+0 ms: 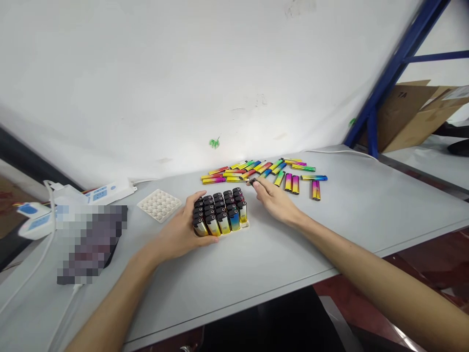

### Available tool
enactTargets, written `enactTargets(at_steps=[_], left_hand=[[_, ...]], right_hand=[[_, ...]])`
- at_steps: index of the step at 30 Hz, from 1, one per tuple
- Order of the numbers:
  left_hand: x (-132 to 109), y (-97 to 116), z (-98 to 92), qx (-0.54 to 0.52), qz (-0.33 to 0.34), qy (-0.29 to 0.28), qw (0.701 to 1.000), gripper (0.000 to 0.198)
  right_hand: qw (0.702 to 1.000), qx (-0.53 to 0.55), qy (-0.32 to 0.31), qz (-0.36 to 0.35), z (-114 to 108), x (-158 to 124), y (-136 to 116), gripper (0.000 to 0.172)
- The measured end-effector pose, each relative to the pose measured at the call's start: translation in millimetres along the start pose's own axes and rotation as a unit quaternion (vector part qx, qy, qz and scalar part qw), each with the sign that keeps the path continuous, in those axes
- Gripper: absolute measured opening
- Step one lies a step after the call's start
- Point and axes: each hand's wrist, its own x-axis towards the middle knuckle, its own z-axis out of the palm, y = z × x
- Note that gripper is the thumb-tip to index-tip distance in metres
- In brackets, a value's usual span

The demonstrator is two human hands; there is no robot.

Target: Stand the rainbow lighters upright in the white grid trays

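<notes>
Upright lighters (223, 222) with black tops stand in packed rows in a white holed tray (245, 225). An unfilled hole shows at the tray's front right corner. My left hand (179, 227) wraps round the left side of this block, thumb along the front and fingers behind. To the right of the block, my right hand (274, 199) pinches a lighter (252, 181), whose black top shows at the fingertips; its body is mostly hidden by the hand. Several loose shiny lighters (296, 185) in rainbow colours lie on the table behind and right of that hand.
A second white holed tray (159, 205) lies to the left on the grey table (234, 278). Power strips (106, 191) with cables and a pixelated dark object (93, 244) are farther left. The wall borders the back; a blue metal frame (392, 63) and cardboard boxes (414, 115) stand right.
</notes>
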Motion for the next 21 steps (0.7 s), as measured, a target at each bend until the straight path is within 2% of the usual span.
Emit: enactTargets(at_steps=[4,6,13,21], left_hand=[[-0.5,-0.1,-0.4,-0.004,-0.002,-0.004,1.0,0.109],[-0.8,0.2,-0.7,-0.004,-0.003,-0.005,1.0,0.109],[-0.5,0.2,-0.1,-0.002,-0.005,-0.004,1.0,0.109],[-0.6,0.7,-0.2,0.001,-0.008,-0.003,1.0,0.109]], right_hand=[[0.995,0.039,-0.013,0.089,-1.0,0.4,-3.3,0.057],[0.992,0.051,-0.021,0.109,-1.9,0.2,-5.5,0.06],[0.982,0.124,-0.021,0.143,-1.2,1.2,-3.8,0.06],[0.96,0.212,-0.026,0.182,1.5,2.6,-0.8,0.051]])
